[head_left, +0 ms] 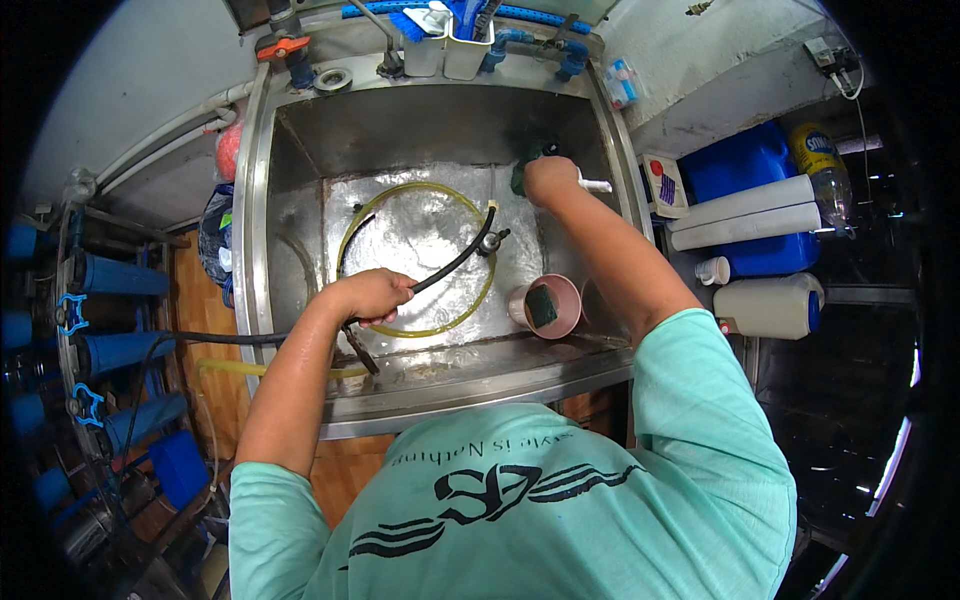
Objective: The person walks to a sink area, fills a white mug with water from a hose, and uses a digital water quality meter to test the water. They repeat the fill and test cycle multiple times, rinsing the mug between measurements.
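My left hand is closed round a black hose over the steel sink. The hose comes in across the sink's left edge, and its free end points to the far side of the basin. A coil of yellowish clear tubing lies on the basin floor beneath it. At the far right inside the sink, my right hand is closed. Something dark green shows at its left and a white bar at its right; the fingers hide what they grip.
A pink tub with a dark green scouring pad in it stands at the basin's near right. White holders with brushes sit on the back ledge. Right of the sink are a blue jerrycan, white rolls and a whitish jug.
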Action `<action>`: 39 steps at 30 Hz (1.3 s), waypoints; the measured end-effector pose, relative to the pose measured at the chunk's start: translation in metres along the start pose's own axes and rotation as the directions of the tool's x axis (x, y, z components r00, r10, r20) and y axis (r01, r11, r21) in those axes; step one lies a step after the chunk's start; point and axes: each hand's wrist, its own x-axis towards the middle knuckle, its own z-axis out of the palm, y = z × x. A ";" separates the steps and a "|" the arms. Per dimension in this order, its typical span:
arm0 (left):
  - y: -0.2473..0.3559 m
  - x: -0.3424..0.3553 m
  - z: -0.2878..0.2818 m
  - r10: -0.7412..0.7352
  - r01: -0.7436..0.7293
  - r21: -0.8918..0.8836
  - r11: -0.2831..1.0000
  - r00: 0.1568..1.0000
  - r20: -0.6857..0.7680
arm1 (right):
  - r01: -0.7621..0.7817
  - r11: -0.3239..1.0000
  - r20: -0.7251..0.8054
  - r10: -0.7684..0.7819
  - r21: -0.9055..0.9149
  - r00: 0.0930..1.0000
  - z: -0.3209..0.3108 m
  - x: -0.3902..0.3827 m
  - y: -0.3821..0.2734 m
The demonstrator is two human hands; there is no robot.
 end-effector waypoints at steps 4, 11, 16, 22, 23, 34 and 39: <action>0.003 -0.006 0.000 -0.015 0.015 0.001 1.000 1.000 0.007 | -0.073 0.970 -0.121 0.103 0.230 0.987 0.028 -0.001 0.020; 0.009 -0.010 0.001 -0.039 0.039 0.017 0.999 0.999 0.025 | -0.244 0.779 -0.013 0.308 0.578 0.951 0.098 0.000 0.018; 0.011 -0.011 0.001 -0.041 0.041 0.016 0.999 0.999 0.024 | -0.208 0.740 0.002 0.269 0.639 0.963 0.113 0.006 0.010; 0.011 -0.012 -0.002 -0.042 0.042 0.025 0.999 0.999 0.012 | -0.218 0.722 0.003 0.286 0.656 0.958 0.111 0.010 0.010; 0.012 -0.011 -0.002 -0.041 0.040 0.025 0.999 0.999 0.016 | -0.221 0.728 0.006 0.285 0.649 0.959 0.111 0.011 0.011; 0.014 -0.013 -0.001 -0.049 0.049 0.000 0.999 0.999 0.013 | -0.201 0.746 0.010 0.253 0.635 0.967 0.113 0.012 0.011; 0.014 -0.013 -0.001 -0.062 0.062 -0.004 0.998 0.998 0.001 | -0.224 0.724 0.027 0.272 0.652 0.962 0.113 0.011 0.013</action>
